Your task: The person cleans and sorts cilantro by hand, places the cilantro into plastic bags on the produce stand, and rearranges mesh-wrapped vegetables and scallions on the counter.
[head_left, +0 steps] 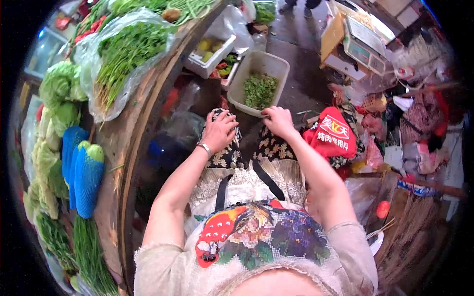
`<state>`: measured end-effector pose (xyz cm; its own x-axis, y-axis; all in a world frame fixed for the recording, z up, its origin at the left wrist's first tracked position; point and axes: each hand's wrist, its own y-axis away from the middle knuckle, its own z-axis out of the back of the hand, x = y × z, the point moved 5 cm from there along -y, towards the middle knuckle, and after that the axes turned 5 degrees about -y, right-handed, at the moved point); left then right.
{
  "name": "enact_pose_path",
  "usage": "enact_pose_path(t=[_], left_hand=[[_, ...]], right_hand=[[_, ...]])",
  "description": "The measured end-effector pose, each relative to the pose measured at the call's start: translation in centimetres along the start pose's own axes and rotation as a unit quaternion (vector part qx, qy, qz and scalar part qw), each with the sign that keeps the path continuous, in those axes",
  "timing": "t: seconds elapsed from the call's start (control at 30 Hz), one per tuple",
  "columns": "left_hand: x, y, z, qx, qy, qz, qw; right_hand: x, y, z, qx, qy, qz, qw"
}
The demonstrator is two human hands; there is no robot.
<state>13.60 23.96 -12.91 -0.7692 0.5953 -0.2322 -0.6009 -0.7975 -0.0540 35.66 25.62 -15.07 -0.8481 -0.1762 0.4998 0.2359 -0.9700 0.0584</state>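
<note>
Embroidered apron (256,237) fills the near field below us. Our left hand (218,129) lies flat on the left knee, fingers spread, gripping nothing; a bracelet (204,148) sits at its wrist. Our right hand (279,120) rests fingers curled on the near rim of a white tub (276,61) of chopped greens (259,90); whether it pinches anything we cannot tell. Tub sits on the floor just ahead of both hands. Red bag (333,132) lies right of the right forearm.

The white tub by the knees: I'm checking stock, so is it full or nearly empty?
Nearly empty. The white tub holds only a low layer of chopped greens, with its inner walls bare above them. The right hand rests at its near rim.
</note>
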Motion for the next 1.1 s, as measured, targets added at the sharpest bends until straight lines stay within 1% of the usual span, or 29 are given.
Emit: enact_pose_path(t=[0.03,0.07,0.1,0.13,0.17,0.2,0.23,0.27,0.3,0.33,0.37,0.4,0.43,0.47,0.5,0.53,0.57,0.6,0.63,0.67,0.73,0.77,0.87,0.93,1.0,1.07,1.1], left_hand=[[0.1,0.1,-0.1,0.001,-0.011,0.0,1.0],[0.0,-0.1,-0.4,0.004,-0.018,-0.01,1.0],[-0.1,-0.2,-0.5,-0.008,-0.022,-0.021,1.0],[-0.6,-0.7,0.6,0.053,-0.019,-0.009,0.998],[-0.8,-0.9,0.5,0.062,0.022,0.003,0.998],[-1.2,-0.8,-0.1,0.022,-0.005,-0.021,1.0],[-1.6,-0.7,0.2,-0.036,-0.021,-0.057,0.998],[-2.3,-0.6,1.0,0.016,-0.013,-0.043,0.999],[-1.8,-0.5,0.3,0.052,0.008,-0.001,0.999],[-0.8,-0.3,-0.6,0.085,0.026,0.045,0.995],[-0.4,-0.4,-0.4,0.03,0.056,0.013,0.998],[-1.5,-0.5,-0.5,-0.016,-0.045,-0.01,0.999],[-1.9,-0.8,0.3,0.029,-0.038,-0.018,0.999],[-2.5,-0.9,0.7,0.076,-0.026,-0.028,0.996],[-2.5,-0.9,0.2,0.041,-0.032,-0.047,0.998],[-2.4,-0.6,-0.2,0.007,-0.039,-0.066,0.997],[-2.9,-0.7,0.4,0.03,-0.03,-0.054,0.998],[-2.8,-0.7,0.2,0.035,-0.024,-0.048,0.998],[-2.8,-1.0,0.3,0.032,-0.019,-0.046,0.998],[-2.9,-1.0,0.3,0.033,-0.014,-0.047,0.998],[-2.9,-1.0,0.2,0.034,-0.014,-0.056,0.998],[-3.0,-1.1,0.4,0.034,-0.014,-0.05,0.998],[-3.2,-1.3,0.3,0.039,-0.018,-0.051,0.998],[-3.2,-1.3,0.2,0.042,-0.019,-0.049,0.998],[-3.5,-1.4,0.4,0.044,-0.03,-0.059,0.997],[-3.6,-1.4,0.4,0.073,-0.043,-0.046,0.995],[-3.8,-1.5,0.6,0.075,-0.051,-0.05,0.995]], right_hand=[[0.0,-1.7,0.2,0.137,0.005,-0.102,0.985],[-2.0,-4.3,-1.6,0.079,-0.094,-0.098,0.988],[-0.6,-6.0,0.1,0.023,-0.158,-0.072,0.985],[4.1,-7.3,4.8,-0.046,-0.207,-0.016,0.977],[9.4,-8.0,10.1,-0.105,-0.253,0.051,0.96],[15.4,-7.8,15.5,-0.147,-0.296,0.115,0.937],[20.7,-7.1,20.0,-0.161,-0.324,0.168,0.917],[25.1,-6.7,23.3,-0.14,-0.298,0.215,0.92],[29.0,-6.3,24.2,-0.094,-0.153,0.316,0.932],[29.6,-5.3,24.3,-0.103,-0.15,0.324,0.929],[29.2,-3.8,24.3,-0.129,-0.237,0.345,0.899],[26.9,-2.2,24.2,-0.152,-0.324,0.362,0.86],[24.6,-2.6,22.1,-0.224,-0.322,0.352,0.85],[21.1,-3.1,19.2,-0.294,-0.318,0.335,0.837],[16.6,-3.7,16.1,-0.256,-0.312,0.255,0.879],[11.3,-4.3,12.7,-0.161,-0.269,0.127,0.941],[5.7,-3.2,9.4,-0.254,-0.261,0.105,0.926],[1.2,-1.0,7.6,-0.265,-0.241,0.008,0.934],[-2.7,1.1,6.0,-0.295,-0.229,-0.032,0.927],[-5.9,3.5,4.6,-0.194,-0.318,-0.166,0.913],[-11.1,8.9,2.0,-0.239,-0.296,-0.211,0.9],[-13.5,11.7,0.9,-0.253,-0.283,-0.257,0.889],[-17.6,19.9,-0.2,-0.277,-0.245,-0.376,0.85],[-20.4,24.7,-1.7,-0.332,-0.247,-0.415,0.81],[-21.8,28.1,-1.7,-0.336,-0.217,-0.507,0.764],[-23.7,30.9,-2.7,-0.373,-0.229,-0.548,0.713],[-24.4,31.5,-2.7,-0.396,-0.261,-0.539,0.696]])
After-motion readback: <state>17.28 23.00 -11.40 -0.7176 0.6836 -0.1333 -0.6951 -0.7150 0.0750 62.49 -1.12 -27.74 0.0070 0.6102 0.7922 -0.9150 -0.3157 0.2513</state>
